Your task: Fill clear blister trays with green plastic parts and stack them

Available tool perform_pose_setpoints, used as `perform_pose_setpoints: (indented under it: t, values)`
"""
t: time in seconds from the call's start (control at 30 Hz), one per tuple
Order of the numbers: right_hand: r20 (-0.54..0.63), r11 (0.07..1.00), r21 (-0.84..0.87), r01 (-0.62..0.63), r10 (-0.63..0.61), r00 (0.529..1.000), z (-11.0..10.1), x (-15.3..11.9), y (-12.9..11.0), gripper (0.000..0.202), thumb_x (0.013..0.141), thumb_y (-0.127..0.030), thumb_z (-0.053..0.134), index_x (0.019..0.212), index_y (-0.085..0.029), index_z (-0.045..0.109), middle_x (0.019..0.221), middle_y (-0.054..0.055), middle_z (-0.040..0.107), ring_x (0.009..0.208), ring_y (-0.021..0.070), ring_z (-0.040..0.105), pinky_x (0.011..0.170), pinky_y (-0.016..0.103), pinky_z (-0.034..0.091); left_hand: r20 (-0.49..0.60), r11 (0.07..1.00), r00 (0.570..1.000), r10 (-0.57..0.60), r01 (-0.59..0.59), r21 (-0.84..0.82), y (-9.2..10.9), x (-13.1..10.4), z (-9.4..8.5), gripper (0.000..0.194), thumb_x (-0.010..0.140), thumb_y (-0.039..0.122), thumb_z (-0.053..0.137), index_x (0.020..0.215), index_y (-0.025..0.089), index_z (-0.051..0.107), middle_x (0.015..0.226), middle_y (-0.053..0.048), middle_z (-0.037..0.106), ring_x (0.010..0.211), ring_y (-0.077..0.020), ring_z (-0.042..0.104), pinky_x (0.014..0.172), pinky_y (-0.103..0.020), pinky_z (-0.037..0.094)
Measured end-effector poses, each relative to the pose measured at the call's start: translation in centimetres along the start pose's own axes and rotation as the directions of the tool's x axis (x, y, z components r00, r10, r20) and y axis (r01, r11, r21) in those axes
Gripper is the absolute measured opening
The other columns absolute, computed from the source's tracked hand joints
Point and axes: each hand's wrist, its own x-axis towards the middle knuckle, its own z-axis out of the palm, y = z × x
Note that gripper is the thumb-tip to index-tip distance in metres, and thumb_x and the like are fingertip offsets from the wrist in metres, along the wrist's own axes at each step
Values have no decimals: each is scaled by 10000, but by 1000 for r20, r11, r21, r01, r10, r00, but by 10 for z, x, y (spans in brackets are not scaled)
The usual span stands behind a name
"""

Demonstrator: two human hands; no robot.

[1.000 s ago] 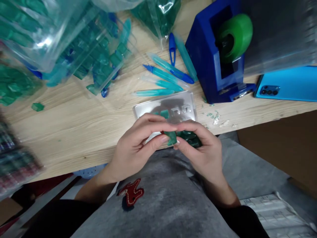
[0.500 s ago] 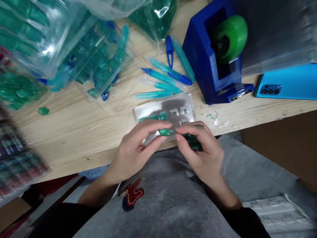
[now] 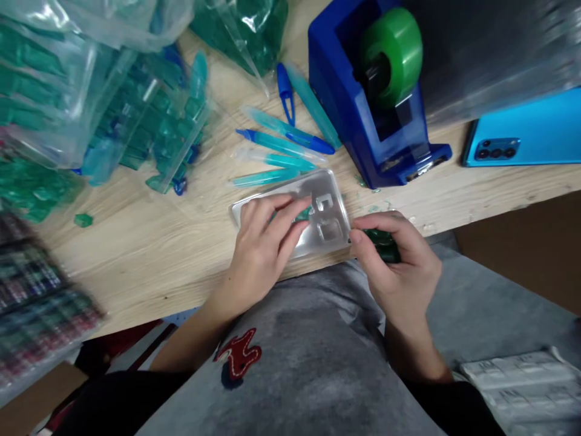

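Note:
My left hand [image 3: 261, 251] reaches over a shallow silvery tray with moulded hollows [image 3: 333, 181], its fingers apart and bent downward. Between the index fingertip and thumb, a green translucent piece [image 3: 304, 214] shows low in the tray; whether the fingers touch it, I cannot tell. Other pieces in the tray are hidden under this hand. Just off the tray's right edge, my right hand [image 3: 399, 266] is closed around several dark green translucent pieces [image 3: 384, 243]. Its thumb and index fingertips are pressed together there.
Teal pens [image 3: 281, 145] lie behind the tray, beside a blue tape dispenser [image 3: 338, 91] with green tape. A blue phone [image 3: 535, 130] is at right. Clear bags of green pieces [image 3: 40, 66] crowd the back left. A loose green piece [image 3: 83, 220] lies at left.
My hands have moved apart. The left went from pinching a green piece in front of the tray to over its hollows; the right shifted right, still holding its pieces. The view shifted too.

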Motion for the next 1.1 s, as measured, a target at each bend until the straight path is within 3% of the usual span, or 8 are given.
perform_pose_setpoints:
  t: [0.3, 0.63, 0.73, 0.8, 0.87, 0.97, 1.03, 1.1]
  values:
    - [-6, 1000, -5, -9, 9, 1000, -6, 3, 5, 134, 845, -158, 665, 938, -255, 668, 851, -20, 691, 786, 145, 638, 700, 302, 497, -85, 995, 995, -56, 63, 82, -5, -1, -1, 277, 934, 222, 557, 1198, 273, 624, 1051, -55, 689, 972, -231, 615, 832, -404, 455]
    - [14, 999, 1, -33, 33, 999, -3, 1, 4, 123, 849, -174, 667, 935, -262, 671, 847, -26, 693, 803, 133, 641, 731, 284, 509, -63, 957, 991, 115, -93, 274, 2, 2, 5, 214, 894, 261, 626, 1105, 237, 654, 968, -54, 725, 850, -244, 605, 759, -410, 404]
    - [21, 989, 66, -133, 132, 991, -3, 0, 5, 117, 842, -201, 679, 936, -270, 685, 833, -28, 681, 749, 125, 628, 705, 280, 511, -107, 941, 984, 143, -102, 324, 0, 2, 12, 224, 890, 292, 631, 1107, 241, 647, 972, -46, 728, 833, -242, 596, 758, -412, 395]
    - [106, 932, 236, -276, 258, 960, -3, 0, 5, 156, 855, -239, 661, 1003, -285, 686, 800, -33, 663, 648, 111, 599, 607, 265, 503, -111, 934, 976, 187, -142, 328, -2, 2, 17, 237, 899, 290, 620, 1129, 238, 635, 967, -43, 725, 829, -234, 597, 762, -406, 399]
    - [272, 799, 420, -430, 341, 900, -3, 0, 5, 243, 872, -271, 622, 1110, -302, 662, 808, -29, 655, 584, 106, 574, 505, 250, 475, -82, 943, 979, 186, -154, 294, -3, 2, 17, 247, 905, 300, 611, 1144, 242, 632, 991, -51, 713, 853, -234, 602, 765, -404, 407]
    - [446, 646, 536, -543, 330, 832, -2, -2, 2, 382, 857, -240, 596, 1231, -319, 611, 915, -10, 673, 604, 111, 590, 472, 240, 472, -52, 989, 996, 73, -65, 135, 2, 1, 5, 279, 903, 314, 610, 1174, 249, 625, 1073, -72, 672, 940, -248, 605, 796, -410, 437]
    - [463, 649, 540, -536, 303, 833, -1, -3, -1, 458, 841, -193, 588, 1277, -333, 583, 982, -12, 681, 648, 112, 616, 530, 247, 512, -34, 999, 999, 12, -14, -51, 10, -1, -8, 257, 918, 257, 586, 1172, 255, 622, 1085, -57, 652, 991, -231, 607, 843, -395, 467]
    - [444, 716, 500, -488, 272, 854, -1, -5, -5, 521, 833, -145, 564, 1315, -344, 552, 1034, -22, 686, 704, 115, 643, 632, 268, 557, 16, 980, 1000, 7, -3, -197, 18, -3, -19, 238, 921, 203, 576, 1149, 255, 619, 1070, -31, 644, 1009, -196, 609, 866, -354, 493]
